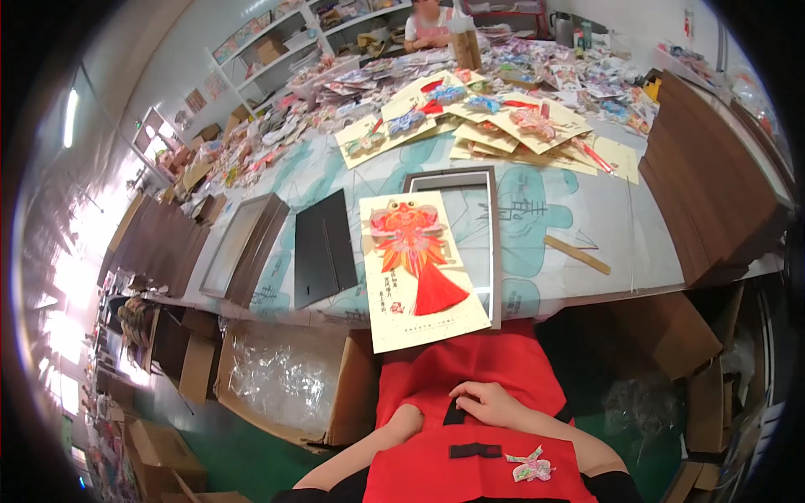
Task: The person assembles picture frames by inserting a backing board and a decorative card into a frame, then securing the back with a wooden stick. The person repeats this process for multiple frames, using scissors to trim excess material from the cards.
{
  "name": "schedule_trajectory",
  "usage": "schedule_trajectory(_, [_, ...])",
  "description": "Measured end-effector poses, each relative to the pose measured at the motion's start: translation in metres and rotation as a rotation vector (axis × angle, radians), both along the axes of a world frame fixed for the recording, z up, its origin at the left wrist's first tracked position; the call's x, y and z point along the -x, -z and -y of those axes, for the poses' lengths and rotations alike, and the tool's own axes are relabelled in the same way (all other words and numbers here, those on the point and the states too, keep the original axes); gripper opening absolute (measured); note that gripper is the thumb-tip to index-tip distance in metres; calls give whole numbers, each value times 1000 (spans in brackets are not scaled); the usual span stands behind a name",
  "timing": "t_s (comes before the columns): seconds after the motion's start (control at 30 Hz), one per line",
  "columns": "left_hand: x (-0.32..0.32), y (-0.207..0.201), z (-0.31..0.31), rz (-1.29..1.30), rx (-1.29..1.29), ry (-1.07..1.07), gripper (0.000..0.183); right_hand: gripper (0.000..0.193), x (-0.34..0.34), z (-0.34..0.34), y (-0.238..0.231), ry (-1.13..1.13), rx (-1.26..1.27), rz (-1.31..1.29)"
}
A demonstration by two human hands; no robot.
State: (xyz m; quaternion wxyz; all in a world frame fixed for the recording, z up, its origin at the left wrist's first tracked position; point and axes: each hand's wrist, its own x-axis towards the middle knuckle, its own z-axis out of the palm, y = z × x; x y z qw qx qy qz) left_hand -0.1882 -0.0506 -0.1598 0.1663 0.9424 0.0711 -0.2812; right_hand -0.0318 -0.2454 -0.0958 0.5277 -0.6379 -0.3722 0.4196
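Observation:
Both my hands are low at my red apron (470, 352). My right hand (495, 404) has its fingers curled around a black strip (454, 414) on the apron. My left hand (408, 420) rests against the red cloth, its fingers hidden. Beyond them, a cream card (386, 331) with a red-orange fish ornament (407, 230) and a red tassel (438, 289) lies untouched. It overlaps a dark picture frame (495, 243) and juts past the table's near edge. Left of the card is a black backing board (324, 251).
Stacked frames (247, 243) stand at left, and a tall brown stack (713, 184) at right. A flat wooden stick (577, 255) lies right of the frame. Cream cards (537, 126) with tassels pile up beyond. A person (429, 29) is at the far side. A cardboard box (285, 377) sits below.

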Motion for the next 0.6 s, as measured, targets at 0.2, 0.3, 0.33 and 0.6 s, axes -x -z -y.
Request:
schedule_trajectory(0.2, [9,-109,5,-122,257,-2,23,23,0,4,-1,16,33,9])
schedule_trajectory(0.3, [18,-157,-29,239,522,-62,25,22,-1,4,6,40,31,-42])
schedule_trajectory(0.33, [9,-163,-50,192,487,-125,26,22,-2,3,5,54,33,-38])
schedule_trajectory(0.6, [-133,-162,-129,774,742,-1026,44,23,0,-1,0,18,77,52])
